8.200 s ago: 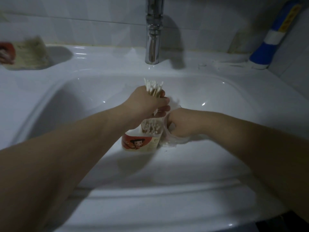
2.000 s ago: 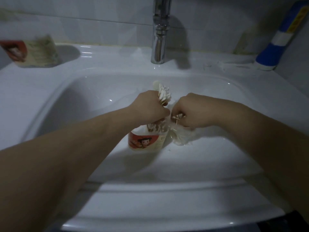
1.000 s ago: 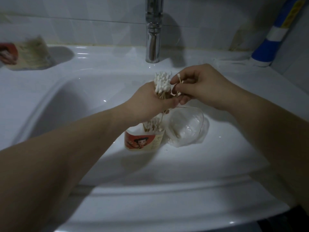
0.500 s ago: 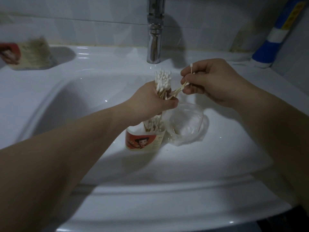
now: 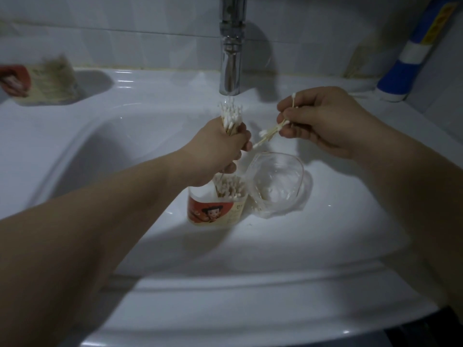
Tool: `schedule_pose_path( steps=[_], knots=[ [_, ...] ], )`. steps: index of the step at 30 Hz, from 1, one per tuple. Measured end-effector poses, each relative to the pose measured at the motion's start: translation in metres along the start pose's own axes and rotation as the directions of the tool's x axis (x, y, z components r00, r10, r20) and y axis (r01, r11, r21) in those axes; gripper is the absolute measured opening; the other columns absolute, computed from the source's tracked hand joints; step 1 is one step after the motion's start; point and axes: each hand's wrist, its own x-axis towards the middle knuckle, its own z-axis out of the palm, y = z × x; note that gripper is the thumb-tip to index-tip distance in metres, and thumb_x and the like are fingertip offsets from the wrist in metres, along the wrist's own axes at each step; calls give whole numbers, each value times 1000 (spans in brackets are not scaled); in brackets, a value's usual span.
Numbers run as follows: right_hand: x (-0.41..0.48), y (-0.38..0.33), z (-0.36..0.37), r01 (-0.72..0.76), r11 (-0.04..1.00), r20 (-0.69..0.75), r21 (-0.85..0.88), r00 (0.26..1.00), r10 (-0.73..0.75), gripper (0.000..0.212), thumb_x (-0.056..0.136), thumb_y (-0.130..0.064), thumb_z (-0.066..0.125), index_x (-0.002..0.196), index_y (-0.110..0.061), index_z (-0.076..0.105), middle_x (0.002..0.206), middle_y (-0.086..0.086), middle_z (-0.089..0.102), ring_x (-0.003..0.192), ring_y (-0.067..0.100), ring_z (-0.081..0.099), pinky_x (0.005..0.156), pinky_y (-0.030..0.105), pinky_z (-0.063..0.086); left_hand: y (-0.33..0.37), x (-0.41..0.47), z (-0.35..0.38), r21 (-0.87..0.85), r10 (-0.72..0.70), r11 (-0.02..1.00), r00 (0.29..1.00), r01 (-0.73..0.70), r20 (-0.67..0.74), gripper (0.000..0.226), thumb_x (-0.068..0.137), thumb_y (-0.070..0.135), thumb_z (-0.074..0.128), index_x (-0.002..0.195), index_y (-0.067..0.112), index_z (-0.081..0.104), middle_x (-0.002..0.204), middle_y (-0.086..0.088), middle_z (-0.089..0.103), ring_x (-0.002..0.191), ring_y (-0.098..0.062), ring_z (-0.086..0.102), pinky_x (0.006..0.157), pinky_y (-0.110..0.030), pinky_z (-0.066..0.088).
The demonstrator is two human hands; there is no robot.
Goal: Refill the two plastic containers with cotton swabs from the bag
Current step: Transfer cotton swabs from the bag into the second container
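Observation:
A plastic container (image 5: 215, 211) with a red cartoon label stands in the sink basin, partly filled with cotton swabs (image 5: 229, 189). Right beside it lies the clear plastic bag (image 5: 278, 184), its mouth open. My left hand (image 5: 220, 149) grips a thick bundle of swabs (image 5: 230, 116) upright above the container. My right hand (image 5: 318, 118) pinches a few swabs (image 5: 269, 134), held apart from the bundle over the bag. A second labelled container (image 5: 40, 83), full of swabs, stands on the sink ledge at far left.
The white sink (image 5: 75, 151) fills the view. A chrome faucet (image 5: 231, 46) rises at the back centre, just behind my left hand. A blue and white bottle (image 5: 411, 58) leans at the back right corner against the tiled wall.
My right hand came up out of the bag with a few swabs, met the bundle in my left hand, then drew away to the right. The bag's mouth now lies open.

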Motion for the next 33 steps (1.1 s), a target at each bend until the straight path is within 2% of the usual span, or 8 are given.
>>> schedule_pose_path(
  steps=[4,7,11,16,19,22,27,33],
  knots=[
    [-3,5,11,-17,998,78,-59,997,21,11,95,7,62,93,-1,71,73,6,75,66,19,73,66,20,59,4,0,0,6,65,998,997,-65,-28,20,98,30,64,88,13,63,66,10,69,52,-7,47,45,-23,38],
    [-6,8,22,15,999,126,-51,992,-9,7,92,9,65,94,5,70,74,7,75,68,22,73,65,23,59,5,-5,-1,80,79,993,991,-88,109,37,89,45,74,87,10,62,68,5,63,59,-11,45,47,-23,37],
    [-7,9,32,41,998,91,-54,995,-36,12,92,6,67,99,-4,71,77,12,77,65,26,74,63,28,60,4,-9,-2,135,97,983,974,-126,206,8,93,30,72,92,22,70,83,5,77,60,-12,48,45,-21,38],
    [-3,8,28,45,994,-22,-104,999,-47,36,92,-3,70,123,-18,65,82,15,78,68,20,72,53,26,54,8,-9,2,102,96,988,974,-118,203,18,102,22,60,85,19,63,65,11,64,51,-4,48,44,-20,39],
    [-1,9,28,32,994,-90,-107,995,-42,17,92,-2,69,106,-12,72,82,11,75,63,12,69,55,24,53,9,-10,0,100,88,989,975,-110,206,20,104,19,56,84,15,60,62,12,62,50,-1,47,45,-20,38],
    [0,9,28,9,1000,-106,-15,994,-11,9,93,2,67,94,-6,72,77,7,73,59,10,67,57,20,54,9,-10,-1,134,63,987,975,-93,215,21,103,16,54,83,14,59,57,14,59,49,-1,47,46,-20,39],
    [3,7,22,66,995,-159,80,986,-52,9,95,5,62,92,-1,68,72,8,74,64,15,70,61,20,56,9,-11,-1,121,-1,992,977,-25,212,17,102,24,57,104,13,69,60,14,58,52,-3,48,48,-19,39],
    [6,9,16,89,986,-201,139,978,-60,8,97,3,61,95,-1,68,76,10,74,65,15,69,63,22,55,6,-7,-1,65,-54,997,987,44,148,10,99,22,56,94,15,61,66,5,56,56,-9,47,46,-22,36]
  ],
)
